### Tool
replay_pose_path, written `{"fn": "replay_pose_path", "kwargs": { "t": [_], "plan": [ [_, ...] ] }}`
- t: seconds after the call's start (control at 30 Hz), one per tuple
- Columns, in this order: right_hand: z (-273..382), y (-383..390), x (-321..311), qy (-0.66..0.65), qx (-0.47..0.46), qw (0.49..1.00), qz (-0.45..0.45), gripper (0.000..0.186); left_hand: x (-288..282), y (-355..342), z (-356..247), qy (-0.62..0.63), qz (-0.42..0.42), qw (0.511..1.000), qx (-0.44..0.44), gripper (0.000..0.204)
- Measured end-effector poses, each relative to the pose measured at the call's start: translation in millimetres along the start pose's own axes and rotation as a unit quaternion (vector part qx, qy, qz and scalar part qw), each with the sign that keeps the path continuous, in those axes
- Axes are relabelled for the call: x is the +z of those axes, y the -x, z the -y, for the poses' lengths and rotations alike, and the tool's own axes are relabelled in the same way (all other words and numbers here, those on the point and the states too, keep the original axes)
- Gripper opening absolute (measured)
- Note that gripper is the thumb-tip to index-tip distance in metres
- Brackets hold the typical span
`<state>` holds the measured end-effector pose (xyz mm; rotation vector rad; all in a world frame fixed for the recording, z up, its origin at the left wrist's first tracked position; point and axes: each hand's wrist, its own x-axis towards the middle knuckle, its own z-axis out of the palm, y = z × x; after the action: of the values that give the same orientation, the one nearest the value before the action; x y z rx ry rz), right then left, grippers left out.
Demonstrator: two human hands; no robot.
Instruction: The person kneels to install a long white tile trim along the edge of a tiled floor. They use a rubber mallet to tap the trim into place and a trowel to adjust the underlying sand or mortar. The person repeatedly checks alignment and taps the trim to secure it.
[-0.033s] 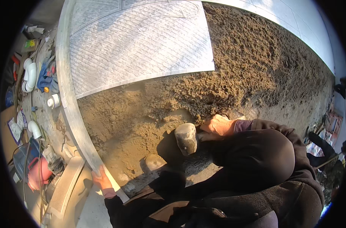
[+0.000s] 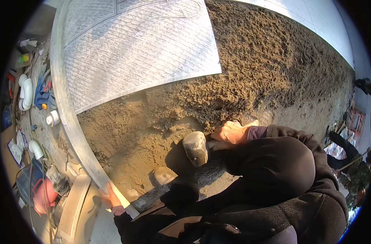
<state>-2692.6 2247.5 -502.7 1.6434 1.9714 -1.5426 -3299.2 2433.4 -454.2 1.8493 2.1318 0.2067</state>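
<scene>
My right hand (image 2: 229,133) is closed in a fist at the edge of the rough damp mortar (image 2: 250,57). What looks like a mallet (image 2: 195,149) has its rounded, pale, dirt-smeared head just left of the fist; most of its handle is hidden by my fingers and knee. At the lower left, my left hand (image 2: 110,198) wraps round the near end of a long, pale straight bar (image 2: 85,148). This bar runs away from me along the left side of the mortar. A large textured grey-white tile (image 2: 153,49) lies on the far part of the bed, beside the bar.
A rounded lump (image 2: 164,175) sits in the sand near my knee. Left of the bar lie white pipe fittings (image 2: 26,92), a red container (image 2: 44,197) and a long beige strip (image 2: 73,207). Smooth pale tiles (image 2: 315,24) border the mortar at the far right.
The view has shifted slightly, so the tile, bar and clutter appear a little further left. Both hands keep their holds, and the mallet head stays beside my right fist.
</scene>
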Motion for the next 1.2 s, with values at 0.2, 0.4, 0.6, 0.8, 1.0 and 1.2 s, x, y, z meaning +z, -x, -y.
{"fn": "replay_pose_path", "kwargs": {
  "t": [0.2,0.4,0.6,0.8,1.0,1.2],
  "plan": [
    [-1,56,-2,-0.113,0.051,0.931,-0.344,0.042,-13,-43,-5,0.101,0.097,0.982,-0.126,0.051],
    [27,126,79,-0.450,0.296,0.461,-0.705,0.021,-43,-135,-195,0.062,0.125,0.974,0.178,0.046],
    [198,126,250,-0.588,0.495,0.290,-0.570,0.023,9,-52,-459,0.205,0.385,0.815,0.382,0.049],
    [348,116,375,-0.689,0.553,0.065,-0.464,0.029,71,76,-522,0.104,0.506,0.675,0.527,0.042],
    [424,100,463,-0.509,0.813,0.151,-0.238,0.020,98,107,-537,0.053,0.557,0.625,0.544,0.039],
    [361,119,523,-0.368,0.814,0.410,-0.185,0.050,102,120,-536,0.031,0.529,0.598,0.602,0.035]
  ]
}}
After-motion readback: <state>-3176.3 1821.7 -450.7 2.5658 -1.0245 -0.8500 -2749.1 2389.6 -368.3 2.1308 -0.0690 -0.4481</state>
